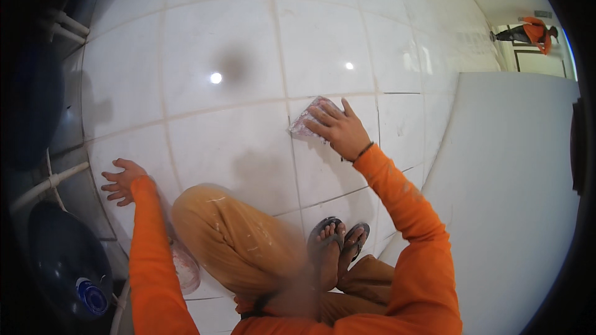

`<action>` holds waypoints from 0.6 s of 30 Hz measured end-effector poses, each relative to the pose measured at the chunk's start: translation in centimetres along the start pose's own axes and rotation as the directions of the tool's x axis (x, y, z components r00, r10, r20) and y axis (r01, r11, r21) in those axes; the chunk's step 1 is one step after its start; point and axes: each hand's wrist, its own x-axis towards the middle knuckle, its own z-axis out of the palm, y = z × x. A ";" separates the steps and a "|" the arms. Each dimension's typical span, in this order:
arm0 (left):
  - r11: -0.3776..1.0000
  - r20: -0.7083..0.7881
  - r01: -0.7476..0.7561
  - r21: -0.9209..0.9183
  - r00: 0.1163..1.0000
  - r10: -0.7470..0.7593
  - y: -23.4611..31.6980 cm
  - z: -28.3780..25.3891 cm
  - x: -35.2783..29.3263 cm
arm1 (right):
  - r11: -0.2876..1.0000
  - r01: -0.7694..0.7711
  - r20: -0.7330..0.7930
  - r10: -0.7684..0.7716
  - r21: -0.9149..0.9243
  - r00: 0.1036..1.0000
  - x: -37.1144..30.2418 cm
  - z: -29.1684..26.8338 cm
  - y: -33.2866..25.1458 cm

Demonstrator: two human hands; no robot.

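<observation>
My right hand (338,129) presses a crumpled pinkish-white rag (300,126) flat on the white tiles (230,142), at a grout line. White residue coats the rag, and its edge sticks out past my fingertips. Off to the left, my left hand (126,181) has its fingers spread and holds nothing. It is above or on the tiles near their left edge; I cannot tell whether it touches them. Some grout lines near my feet look dark, while those farther off are pale beige.
Dark blue water jugs (65,267) and white pipes (49,187) line the left side. Beside my left thigh lies a pinkish, bag-like thing (185,270), partly hidden. A pale grey panel (496,198) stands at the right. Another person (532,32) in orange is far off at upper right.
</observation>
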 end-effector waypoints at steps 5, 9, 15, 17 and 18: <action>1.000 0.011 -0.007 -0.006 1.000 0.007 0.3 -0.4 -0.4 | 0.973 -0.211 -0.058 0.217 0.095 0.974 1.5 1.0 -4.8; 1.000 0.006 -0.009 -0.010 1.000 0.009 -0.2 -0.1 -0.1 | 0.963 -0.270 -0.129 0.268 0.007 0.955 5.0 3.4 -7.0; 1.000 0.019 -0.011 -0.001 1.000 0.011 0.0 -0.2 -0.1 | 0.947 -0.296 -0.122 0.282 -0.126 0.952 3.9 7.4 -9.2; 1.000 0.029 -0.019 -0.024 0.999 0.019 -0.2 0.0 -0.2 | 0.949 -0.290 -0.090 0.281 -0.123 0.956 2.1 7.2 -10.1; 1.000 0.029 -0.016 -0.017 0.999 0.017 -0.1 0.1 -0.2 | 0.958 -0.277 -0.053 0.274 -0.077 0.960 1.3 6.4 -10.2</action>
